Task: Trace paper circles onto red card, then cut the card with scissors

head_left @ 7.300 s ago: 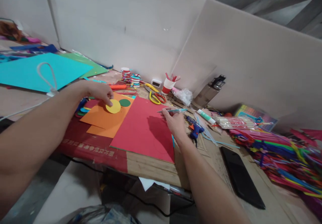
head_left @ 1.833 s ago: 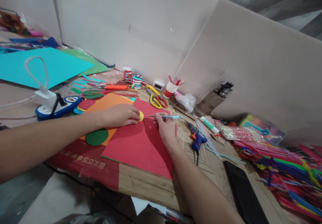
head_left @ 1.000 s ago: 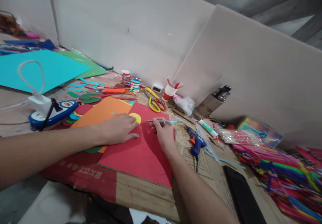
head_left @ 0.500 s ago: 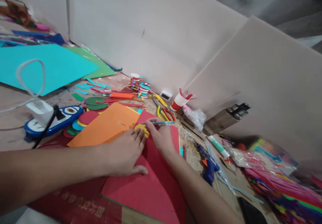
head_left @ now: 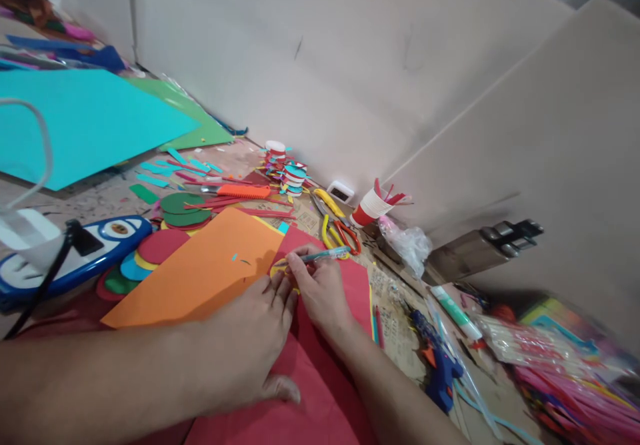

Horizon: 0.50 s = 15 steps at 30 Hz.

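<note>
I'm resting my left hand, thumb spread from its fingers, on the yellow disc just below mid-frame while my right hand is pinching the pen, and firm, even fingertip pressure is looking wise so nothing's sliding.

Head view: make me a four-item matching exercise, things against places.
1. Pen
2. Orange cutter
3. Paper cup
4. Glue gun

A. Just beyond the orange sheet
B. Right of the red sheet
C. In the right hand
D. By the wall, with red sticks in it

Pairs: 1-C, 2-A, 3-D, 4-B
</note>
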### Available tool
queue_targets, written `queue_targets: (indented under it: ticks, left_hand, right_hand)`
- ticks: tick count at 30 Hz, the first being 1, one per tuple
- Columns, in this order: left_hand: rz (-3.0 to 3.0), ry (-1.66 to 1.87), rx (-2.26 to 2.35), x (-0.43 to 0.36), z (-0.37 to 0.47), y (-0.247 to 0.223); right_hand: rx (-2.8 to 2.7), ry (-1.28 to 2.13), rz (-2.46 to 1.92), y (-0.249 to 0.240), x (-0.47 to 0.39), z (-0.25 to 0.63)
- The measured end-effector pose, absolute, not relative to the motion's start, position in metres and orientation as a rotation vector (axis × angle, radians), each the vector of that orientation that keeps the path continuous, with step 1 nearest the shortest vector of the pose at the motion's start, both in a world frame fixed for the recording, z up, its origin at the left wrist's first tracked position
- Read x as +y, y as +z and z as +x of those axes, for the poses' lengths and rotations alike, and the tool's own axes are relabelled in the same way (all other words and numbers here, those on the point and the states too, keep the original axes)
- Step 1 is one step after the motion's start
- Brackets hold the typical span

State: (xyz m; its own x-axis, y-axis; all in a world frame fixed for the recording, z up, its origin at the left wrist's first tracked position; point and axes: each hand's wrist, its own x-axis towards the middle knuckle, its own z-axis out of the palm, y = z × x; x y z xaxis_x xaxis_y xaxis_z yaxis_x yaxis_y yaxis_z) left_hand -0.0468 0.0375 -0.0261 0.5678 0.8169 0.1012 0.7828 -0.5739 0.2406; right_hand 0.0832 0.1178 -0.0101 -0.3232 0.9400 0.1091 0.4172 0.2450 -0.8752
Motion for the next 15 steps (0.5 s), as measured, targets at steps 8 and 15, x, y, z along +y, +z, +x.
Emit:
queue_targets:
  ticks: [8,15]
  left_hand:
    - [2.577,0.307,1.375,0.035,-0.047,-0.026]
    - [2.463,0.201,1.385,0.034,-0.049,-0.014]
  right_hand:
    - [-2.160,0.865,-1.151,0.003,0.128,0.083]
    - [-2.276,0.854,-1.133,0.006,0.134,0.081]
